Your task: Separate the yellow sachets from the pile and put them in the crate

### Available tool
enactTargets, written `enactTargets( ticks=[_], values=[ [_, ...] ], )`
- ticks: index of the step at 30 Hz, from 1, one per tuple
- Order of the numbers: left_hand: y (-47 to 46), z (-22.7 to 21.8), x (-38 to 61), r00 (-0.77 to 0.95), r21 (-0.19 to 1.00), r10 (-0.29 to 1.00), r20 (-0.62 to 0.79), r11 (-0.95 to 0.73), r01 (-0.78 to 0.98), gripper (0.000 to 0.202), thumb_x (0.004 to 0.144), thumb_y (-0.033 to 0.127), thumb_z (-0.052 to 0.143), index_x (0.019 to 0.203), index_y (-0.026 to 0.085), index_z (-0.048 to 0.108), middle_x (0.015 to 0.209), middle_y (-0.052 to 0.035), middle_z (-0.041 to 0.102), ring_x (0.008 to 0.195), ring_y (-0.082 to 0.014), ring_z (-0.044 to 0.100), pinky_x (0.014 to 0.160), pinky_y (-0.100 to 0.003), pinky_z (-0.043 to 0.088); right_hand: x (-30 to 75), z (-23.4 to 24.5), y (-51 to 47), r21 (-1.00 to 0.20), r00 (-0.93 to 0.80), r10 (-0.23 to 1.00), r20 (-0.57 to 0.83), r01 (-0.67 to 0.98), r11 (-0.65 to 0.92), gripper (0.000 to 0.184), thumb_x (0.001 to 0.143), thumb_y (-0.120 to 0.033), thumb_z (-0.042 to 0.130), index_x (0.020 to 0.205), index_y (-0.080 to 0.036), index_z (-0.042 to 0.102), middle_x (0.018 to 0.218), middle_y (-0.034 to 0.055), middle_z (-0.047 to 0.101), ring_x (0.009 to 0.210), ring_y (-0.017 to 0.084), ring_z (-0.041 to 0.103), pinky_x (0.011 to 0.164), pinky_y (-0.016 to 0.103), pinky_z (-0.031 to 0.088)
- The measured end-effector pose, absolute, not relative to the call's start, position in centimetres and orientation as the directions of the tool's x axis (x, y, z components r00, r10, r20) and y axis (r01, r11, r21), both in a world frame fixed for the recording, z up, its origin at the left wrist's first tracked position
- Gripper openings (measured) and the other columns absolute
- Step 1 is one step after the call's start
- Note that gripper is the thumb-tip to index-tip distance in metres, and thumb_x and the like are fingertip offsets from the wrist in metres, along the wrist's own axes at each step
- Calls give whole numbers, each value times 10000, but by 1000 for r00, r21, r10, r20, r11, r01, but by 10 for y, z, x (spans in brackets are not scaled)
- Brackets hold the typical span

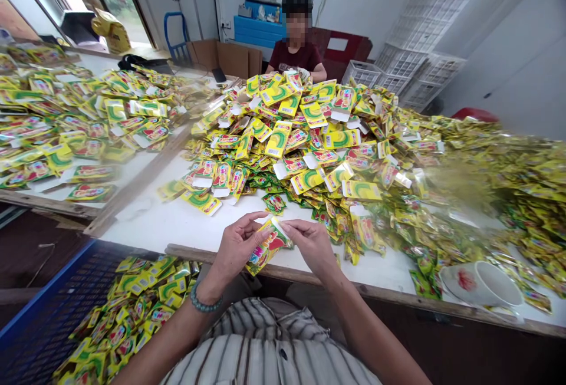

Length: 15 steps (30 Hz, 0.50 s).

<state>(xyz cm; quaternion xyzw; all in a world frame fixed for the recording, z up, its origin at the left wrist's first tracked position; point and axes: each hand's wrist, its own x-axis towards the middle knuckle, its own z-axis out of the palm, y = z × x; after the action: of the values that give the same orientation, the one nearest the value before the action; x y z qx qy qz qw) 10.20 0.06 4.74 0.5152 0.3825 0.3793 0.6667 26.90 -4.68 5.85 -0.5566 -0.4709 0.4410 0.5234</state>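
Observation:
Between my hands, over the table's front edge, is a small yellow-and-green printed carton (266, 248) with red fruit on its face. My left hand (236, 248) grips it by the side, thumb on the front. At the carton's upper right corner, the thumb and fingers of my right hand (315, 249) are pinched together; the fingertips behind it are partly hidden. Just beyond my fingers lies a green sachet (275, 203) on the white tabletop (145, 211). A big heap of similar cartons (278, 138), some with white flaps open, rises behind it, mixed with small sachets (329, 214).
A blue crate (48, 296) full of filled-looking cartons stands below on my left. On the right lie a white cup (481, 283) and a wide heap of sachets (526, 184). Another person (297, 58) sits across the table. White crates (407, 37) are stacked behind.

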Motion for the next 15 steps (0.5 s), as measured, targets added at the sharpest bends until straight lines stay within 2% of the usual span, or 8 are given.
enactTargets(
  ticks=[2,6,11,15],
  values=[
    [1,47,102,418,977,901,-114,179,-119,471,732,391,748,1125,157,635,745,-15,709,666,-147,651,604,-227,498,268,56,-50,-997,144,989,29,69,19,204,820,-337,649,908,-215,787,867,28,766,785,197,680,735,316,535],
    [1,47,100,423,973,898,-123,194,-129,470,745,397,735,1137,161,629,744,-18,708,665,-153,653,617,-242,511,265,51,-57,-974,183,971,153,197,116,200,857,-294,616,969,-242,774,962,32,756,868,197,673,809,324,520],
    [1,50,99,461,984,883,-90,150,-96,425,744,373,737,1104,161,660,812,-37,731,731,-166,673,676,-252,529,267,50,-54,-986,176,979,103,144,78,177,833,-268,630,922,-234,779,921,31,757,837,195,676,784,325,530],
    [1,50,96,437,980,894,-97,161,-113,431,743,387,732,1101,157,662,813,-40,731,722,-166,667,665,-251,526,265,54,-57,-963,131,975,182,222,151,197,861,-246,600,960,-233,770,933,41,744,832,182,661,763,312,520]
  ],
)
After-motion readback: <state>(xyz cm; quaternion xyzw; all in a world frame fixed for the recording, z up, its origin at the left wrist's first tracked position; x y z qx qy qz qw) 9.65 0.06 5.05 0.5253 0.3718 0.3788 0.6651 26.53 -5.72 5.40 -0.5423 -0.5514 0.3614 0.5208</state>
